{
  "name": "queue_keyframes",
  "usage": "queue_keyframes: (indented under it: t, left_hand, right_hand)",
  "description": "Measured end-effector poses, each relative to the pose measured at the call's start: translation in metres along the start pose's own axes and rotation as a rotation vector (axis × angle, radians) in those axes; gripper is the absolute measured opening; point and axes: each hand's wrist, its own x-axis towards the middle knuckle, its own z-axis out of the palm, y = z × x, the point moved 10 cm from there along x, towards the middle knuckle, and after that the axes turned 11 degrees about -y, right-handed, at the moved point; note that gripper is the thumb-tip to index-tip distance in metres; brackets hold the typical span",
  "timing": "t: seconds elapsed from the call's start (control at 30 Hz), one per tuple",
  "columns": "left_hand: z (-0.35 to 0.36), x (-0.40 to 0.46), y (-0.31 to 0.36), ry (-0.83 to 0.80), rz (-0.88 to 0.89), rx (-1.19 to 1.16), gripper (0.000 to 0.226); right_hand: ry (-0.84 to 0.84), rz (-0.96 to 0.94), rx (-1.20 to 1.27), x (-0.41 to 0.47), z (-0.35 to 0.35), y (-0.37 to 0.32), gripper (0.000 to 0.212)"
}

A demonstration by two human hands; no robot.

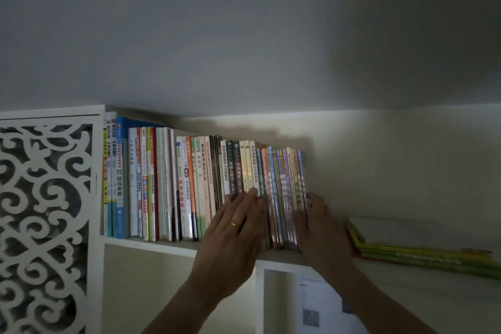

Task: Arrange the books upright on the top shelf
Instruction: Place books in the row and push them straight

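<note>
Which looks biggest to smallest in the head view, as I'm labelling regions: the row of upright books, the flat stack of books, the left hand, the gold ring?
1. Row of upright books
2. Flat stack of books, partly cut off
3. Left hand, nearer the camera, so unsure against the stack
4. Gold ring

white scrollwork panel (46, 219), yellow-green flat books (423, 255), gold ring (234, 224)

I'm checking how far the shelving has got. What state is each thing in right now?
Row of books: upright, packed together on the top shelf.
Stack of books: lying flat, right of the row.
Left hand: open, fingers flat against spines.
Right hand: open, pressing the row's right end.
</note>
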Motion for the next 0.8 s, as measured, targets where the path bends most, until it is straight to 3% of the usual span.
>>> queue_keyframes:
  t: [0.1, 0.2, 0.27, 0.43, 0.53, 0.67, 0.8]
  left_hand:
    - [-0.031, 0.043, 0.015, 0.079, -0.052, -0.002, 0.058]
    - [-0.059, 0.094, 0.007, 0.079, -0.162, 0.058, 0.066]
    - [-0.063, 0.110, -0.001, 0.059, -0.191, 0.070, 0.070]
    - [-0.068, 0.125, -0.007, 0.110, -0.198, 0.100, 0.044]
    - [-0.067, 0.132, -0.001, 0.134, -0.207, 0.078, 0.049]
    - [-0.050, 0.136, 0.017, 0.066, -0.207, 0.160, 0.050]
    - [-0.049, 0.134, 0.033, 0.093, -0.311, 0.150, 0.052]
  right_hand:
    - [-0.004, -0.032, 0.041, 0.003, -0.001, 0.003, 0.036]
    - [-0.119, 0.013, 0.060, 0.010, 0.002, 0.010, 0.059]
    - [-0.204, 0.005, 0.058, 0.012, 0.004, 0.016, 0.062]
    - [-0.263, -0.075, 0.087, 0.013, 0.009, 0.029, 0.066]
    - [-0.247, -0.080, 0.116, 0.016, 0.008, 0.030, 0.066]
    - [-0.271, -0.117, -0.022, 0.011, 0.004, 0.019, 0.065]
    - [-0.237, -0.122, -0.196, -0.009, -0.039, 0.038, 0.048]
